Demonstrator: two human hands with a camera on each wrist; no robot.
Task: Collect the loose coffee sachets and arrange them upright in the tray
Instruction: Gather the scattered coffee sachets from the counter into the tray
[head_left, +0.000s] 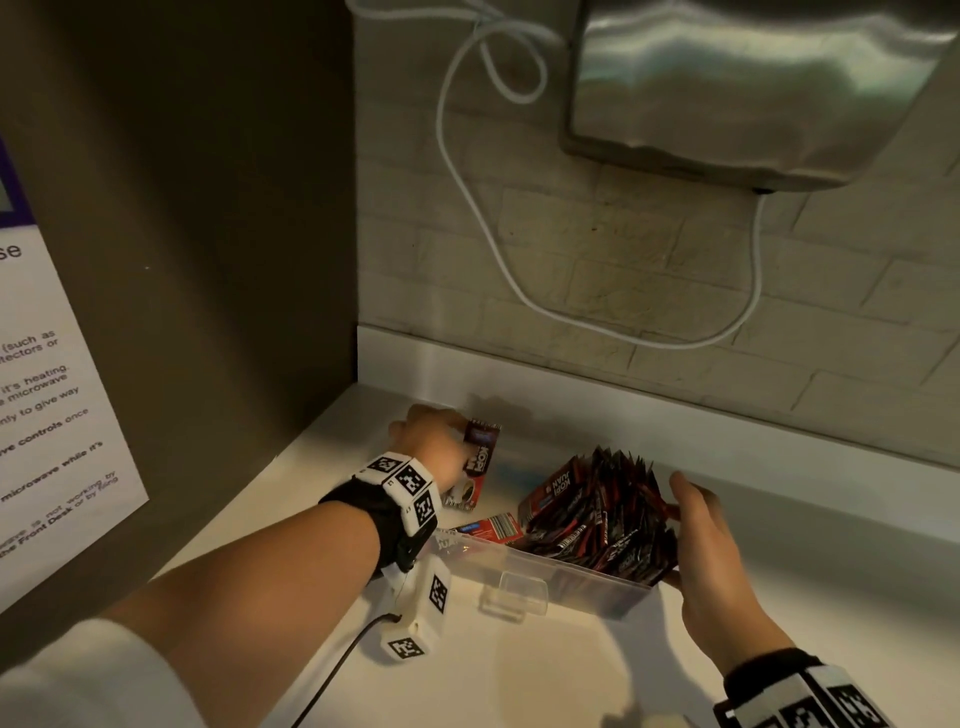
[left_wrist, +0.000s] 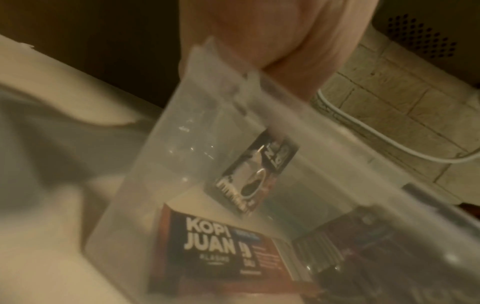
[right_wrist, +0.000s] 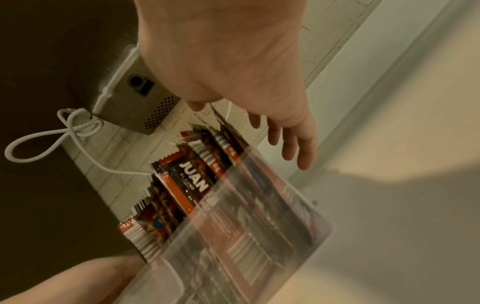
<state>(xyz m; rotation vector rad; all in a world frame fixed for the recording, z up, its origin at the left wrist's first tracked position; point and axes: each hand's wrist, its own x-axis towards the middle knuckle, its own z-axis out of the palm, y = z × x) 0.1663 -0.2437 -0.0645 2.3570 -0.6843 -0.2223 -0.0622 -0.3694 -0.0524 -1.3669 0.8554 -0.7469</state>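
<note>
the left hand (head_left: 434, 434) has its grip pinched on one coffee sachet (head_left: 480, 451). two more loose sachets lie on the counter (head_left: 545, 670): one (head_left: 463, 493) just below that grip, one (head_left: 491, 527) against the tray (head_left: 571, 577). the right hand (head_left: 709, 540) rests with fingers apart beside the packed row (head_left: 605, 519); too many to count.

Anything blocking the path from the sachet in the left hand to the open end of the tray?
Nothing visible. The left hand pinches a sachet over the counter; the tray has bare space at its left end, beside the standing sachets.
</note>
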